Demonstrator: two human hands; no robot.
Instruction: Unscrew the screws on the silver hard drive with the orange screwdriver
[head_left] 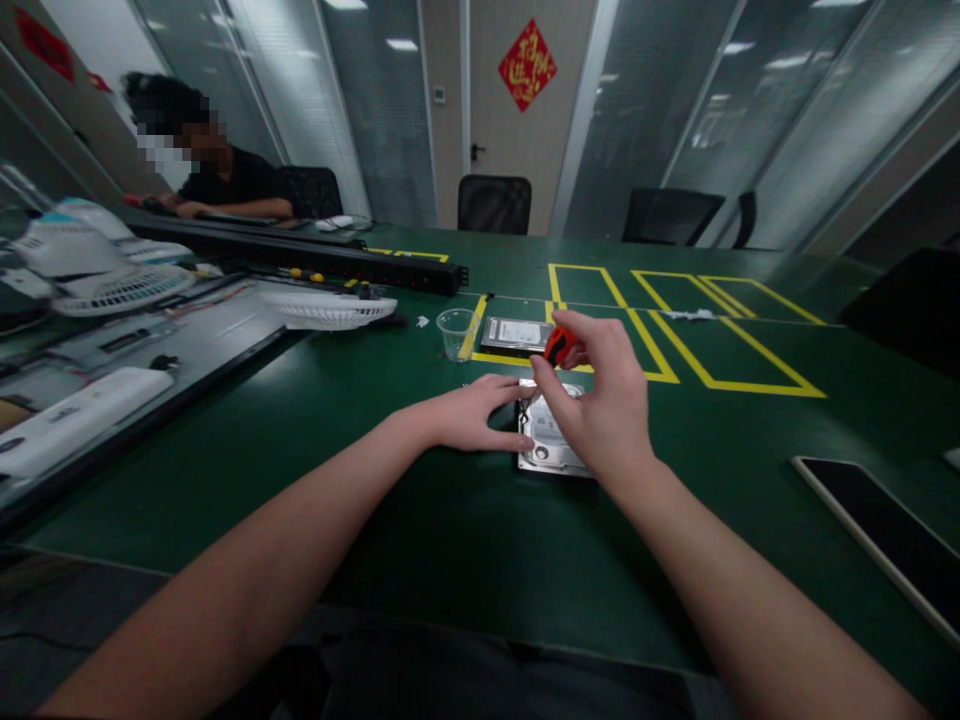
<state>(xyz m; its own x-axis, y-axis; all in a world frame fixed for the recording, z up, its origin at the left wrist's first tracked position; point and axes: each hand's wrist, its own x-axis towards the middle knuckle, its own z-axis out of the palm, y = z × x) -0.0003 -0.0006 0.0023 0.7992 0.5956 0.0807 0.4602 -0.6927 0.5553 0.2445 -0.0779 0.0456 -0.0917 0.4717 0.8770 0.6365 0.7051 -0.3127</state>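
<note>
A silver hard drive [551,455] lies flat on the green table just in front of me. My left hand [480,412] rests at its left side, thumb and fingers stretched apart, with the tips touching the drive's top and edge. Above the drive, my right hand [607,385] grips a screwdriver [559,345] with a red and black handle. Its shaft slants down toward the drive's upper left part; the tip is hard to make out. My right hand covers the drive's right side.
Beyond the drive lie a second hard drive [514,335] and a clear plastic cup [456,335]. Fan parts [330,308] and a long panel [187,345] fill the left. A phone-like slab [885,530] lies at right. Across the table sits a person [240,180].
</note>
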